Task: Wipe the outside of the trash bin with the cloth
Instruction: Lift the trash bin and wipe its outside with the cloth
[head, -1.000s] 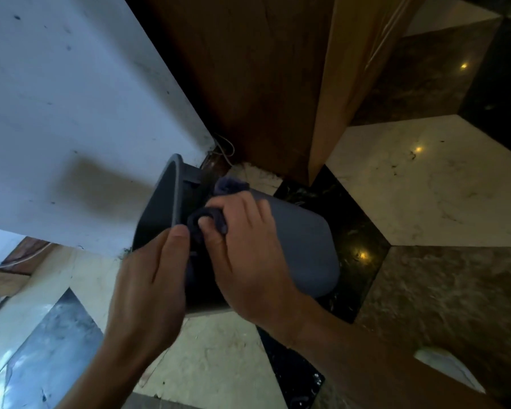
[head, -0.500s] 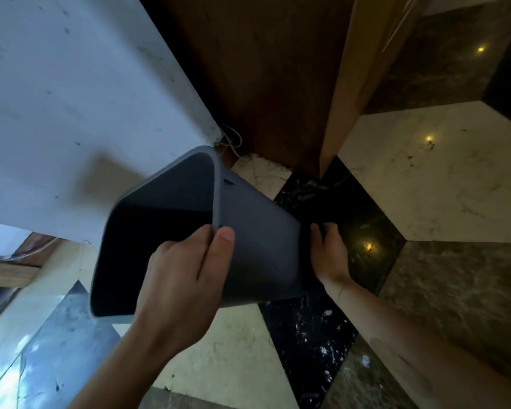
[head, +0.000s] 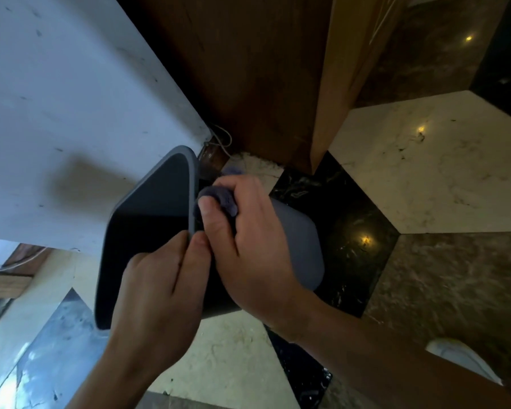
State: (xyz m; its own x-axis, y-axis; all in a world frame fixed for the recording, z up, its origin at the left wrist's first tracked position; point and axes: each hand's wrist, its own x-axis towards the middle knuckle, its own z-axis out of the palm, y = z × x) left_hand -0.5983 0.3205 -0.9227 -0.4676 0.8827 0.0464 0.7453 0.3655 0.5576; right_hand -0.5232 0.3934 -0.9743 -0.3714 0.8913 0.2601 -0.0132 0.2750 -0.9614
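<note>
While your left hand [head: 160, 287] is pinching the trash bin [head: 295, 246] rim nearest you, fingers clenched on it, your right hand [head: 248, 240] is pressing the bunched cloth [head: 219, 199] onto the outer wall just beyond that rim. You are holding the bin tilted off the floor [head: 425, 160], long axis running away rightward toward its base; open room is lying that way, the white wall [head: 71, 98] crowding the left.
</note>
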